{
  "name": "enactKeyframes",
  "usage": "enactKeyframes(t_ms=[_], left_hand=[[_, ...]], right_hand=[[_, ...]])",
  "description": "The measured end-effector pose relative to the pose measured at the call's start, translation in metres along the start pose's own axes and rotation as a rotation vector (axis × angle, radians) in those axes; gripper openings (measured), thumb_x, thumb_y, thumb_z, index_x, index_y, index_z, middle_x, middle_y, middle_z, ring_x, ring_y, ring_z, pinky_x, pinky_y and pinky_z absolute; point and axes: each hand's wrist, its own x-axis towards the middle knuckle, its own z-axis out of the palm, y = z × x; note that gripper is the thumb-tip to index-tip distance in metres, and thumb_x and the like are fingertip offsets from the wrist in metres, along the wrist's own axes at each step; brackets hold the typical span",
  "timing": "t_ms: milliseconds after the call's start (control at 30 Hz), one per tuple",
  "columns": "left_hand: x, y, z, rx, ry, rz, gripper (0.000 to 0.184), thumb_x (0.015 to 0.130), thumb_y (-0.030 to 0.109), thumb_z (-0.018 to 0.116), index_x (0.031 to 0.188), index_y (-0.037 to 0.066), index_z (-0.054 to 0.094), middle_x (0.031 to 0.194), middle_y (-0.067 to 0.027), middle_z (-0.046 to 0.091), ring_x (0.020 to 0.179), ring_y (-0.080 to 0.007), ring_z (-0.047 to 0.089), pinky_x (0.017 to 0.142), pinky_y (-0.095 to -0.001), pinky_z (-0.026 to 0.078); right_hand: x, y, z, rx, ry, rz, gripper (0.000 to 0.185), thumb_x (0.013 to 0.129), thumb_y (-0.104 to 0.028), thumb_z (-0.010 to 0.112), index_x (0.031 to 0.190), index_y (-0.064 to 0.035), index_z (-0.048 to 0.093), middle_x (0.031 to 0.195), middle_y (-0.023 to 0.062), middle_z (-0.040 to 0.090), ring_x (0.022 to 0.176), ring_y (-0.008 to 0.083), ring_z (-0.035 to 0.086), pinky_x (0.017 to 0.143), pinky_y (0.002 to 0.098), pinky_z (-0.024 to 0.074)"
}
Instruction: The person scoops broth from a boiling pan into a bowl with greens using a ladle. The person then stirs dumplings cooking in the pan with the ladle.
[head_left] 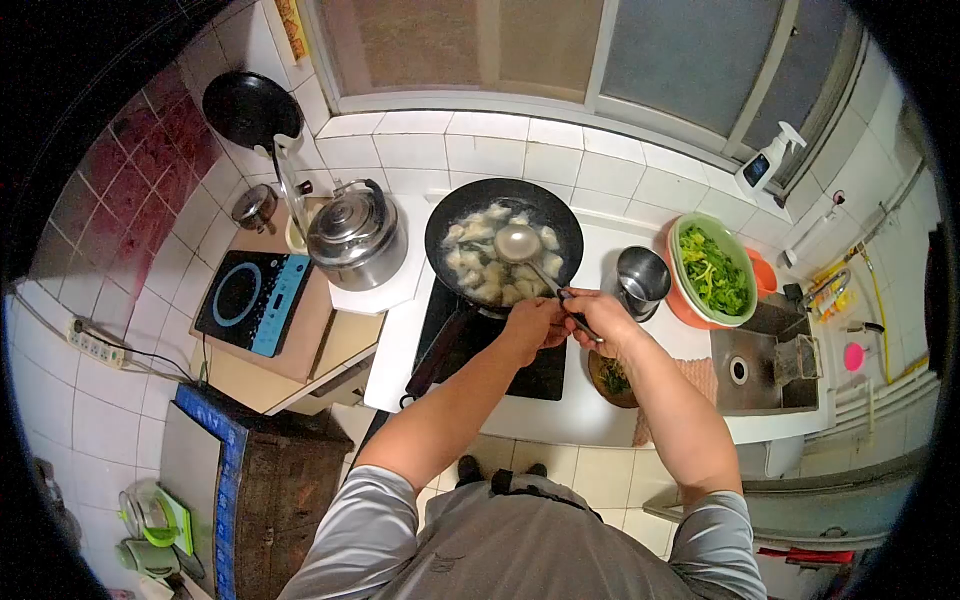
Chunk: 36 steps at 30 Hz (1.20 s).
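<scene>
The ladle (517, 242) is gripped by the right hand (600, 316), with its fingers wrapped around the dark end of the handle. The round head of the ladle is held over the middle of the black wok (570, 232), ahead of the right fingers and off to the left. Its long handle is slanted from there, back and to the right, across the near rim of the wok. The left hand (536, 326) is held just beside the handle, with its fingers curled in; whether the handle is touched or pinched by them cannot be told. Under and around the ladle head, pale dumplings (490, 288) are seen in the water, so the space by the head is crowded. The wok's own handle (437, 352) is pointed back to the left, under the left arm. A steel cup (643, 275) is set close to the wok on the right, and a green bowl (677, 262) of leaves (715, 270) is placed past it. On the left, a shiny kettle (350, 235) is found near the wok.
</scene>
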Motion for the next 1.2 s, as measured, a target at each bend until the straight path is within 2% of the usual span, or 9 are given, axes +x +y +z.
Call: enactKeyframes(t_ms=[433, 533, 633, 767, 867, 967, 1000, 1100, 1200], left_hand=[[-0.023, 0.001, -0.008, 0.257, 0.209, 0.032, 0.021, 0.094, 0.025, 0.056, 0.095, 0.005, 0.061, 0.077, -0.0037, 0.062, 0.065, -0.0143, 0.062, 0.054, -0.0285, 0.049], [-0.029, 0.003, -0.022, 0.594, 0.261, 0.142, 0.022, 0.091, 0.023, 0.058, 0.096, 0.002, 0.061, 0.076, -0.0082, 0.064, 0.067, -0.0211, 0.064, 0.06, -0.0342, 0.051], [-0.061, 0.019, -0.041, 1.335, 0.37, 0.551, 0.022, 0.087, 0.018, 0.061, 0.099, 0.0, 0.061, 0.081, -0.0135, 0.065, 0.074, -0.0325, 0.064, 0.07, -0.0401, 0.052], [-0.107, 0.04, -0.073, 1.552, 0.513, 0.66, 0.034, 0.082, 0.019, 0.064, 0.11, 0.0, 0.058, 0.103, -0.0195, 0.062, 0.103, -0.037, 0.057, 0.088, -0.0433, 0.046], [-0.121, 0.029, -0.111, 1.464, 0.438, 0.196, 0.063, 0.083, 0.029, 0.065, 0.132, -0.003, 0.042, 0.107, -0.0214, 0.062, 0.108, -0.0392, 0.056, 0.094, -0.0425, 0.045], [-0.135, 0.032, -0.107, 1.317, 0.362, -0.086, 0.066, 0.085, 0.034, 0.063, 0.132, -0.006, 0.041, 0.105, -0.0231, 0.064, 0.106, -0.0418, 0.058, 0.094, -0.0428, 0.045], [-0.125, 0.016, -0.128, 1.287, 0.364, -0.038, 0.061, 0.085, 0.03, 0.065, 0.127, -0.007, 0.043, 0.097, -0.021, 0.065, 0.088, -0.0354, 0.067, 0.078, -0.0406, 0.053], [-0.123, 0.015, -0.128, 0.873, 0.261, -0.205, 0.049, 0.085, 0.023, 0.066, 0.12, -0.006, 0.048, 0.088, -0.0151, 0.064, 0.067, -0.0231, 0.067, 0.058, -0.0341, 0.053], [-0.121, 0.012, -0.128, 0.936, 0.282, -0.172, 0.039, 0.085, 0.018, 0.067, 0.114, -0.004, 0.05, 0.08, -0.009, 0.061, 0.051, -0.0132, 0.059, 0.045, -0.0274, 0.048]], right_hand=[[0.003, 0.021, -0.018, 0.044, -0.044, -0.002, 0.051, 0.089, -0.017, 0.056, 0.137, -0.0093, 0.041, 0.069, 0.0044, 0.055, 0.044, 0.0114, 0.045, 0.039, 0.0271, 0.0331], [-0.01, 0.017, -0.017, 0.036, -0.013, 0.003, 0.052, 0.089, -0.016, 0.056, 0.137, -0.0081, 0.04, 0.068, 0.0055, 0.054, 0.044, 0.0117, 0.045, 0.037, 0.0269, 0.0318], [-0.02, 0.017, -0.018, 0.06, -0.01, 0.013, 0.049, 0.088, -0.015, 0.056, 0.135, -0.0072, 0.043, 0.068, 0.006, 0.054, 0.044, 0.0117, 0.044, 0.035, 0.0261, 0.031], [-0.032, 0.015, -0.021, 0.05, 0.001, 0.015, 0.041, 0.088, -0.015, 0.056, 0.128, -0.0072, 0.048, 0.068, 0.0063, 0.055, 0.044, 0.0115, 0.045, 0.034, 0.0256, 0.0315], [-0.035, 0.018, -0.024, 0.055, 0.016, 0.016, 0.036, 0.089, -0.015, 0.057, 0.124, -0.0072, 0.05, 0.067, 0.0064, 0.055, 0.044, 0.0115, 0.046, 0.033, 0.0258, 0.0313], [-0.033, 0.022, -0.029, 0.041, -0.019, 0.0, 0.035, 0.089, -0.015, 0.056, 0.122, -0.0071, 0.051, 0.067, 0.0066, 0.054, 0.042, 0.0119, 0.045, 0.032, 0.0264, 0.0313], [-0.033, 0.023, -0.032, 0.028, -0.028, -0.007, 0.035, 0.089, -0.015, 0.056, 0.122, -0.0071, 0.051, 0.066, 0.0067, 0.054, 0.042, 0.0121, 0.045, 0.032, 0.0266, 0.0314], [-0.035, 0.022, -0.033, 0.028, -0.038, -0.009, 0.033, 0.088, -0.014, 0.056, 0.121, -0.0075, 0.052, 0.066, 0.0067, 0.054, 0.04, 0.0125, 0.045, 0.031, 0.0268, 0.0317], [-0.036, 0.025, -0.035, 0.05, -0.031, -0.004, 0.032, 0.089, -0.014, 0.056, 0.12, -0.0081, 0.052, 0.065, 0.0066, 0.054, 0.04, 0.0121, 0.045, 0.031, 0.0261, 0.032]])
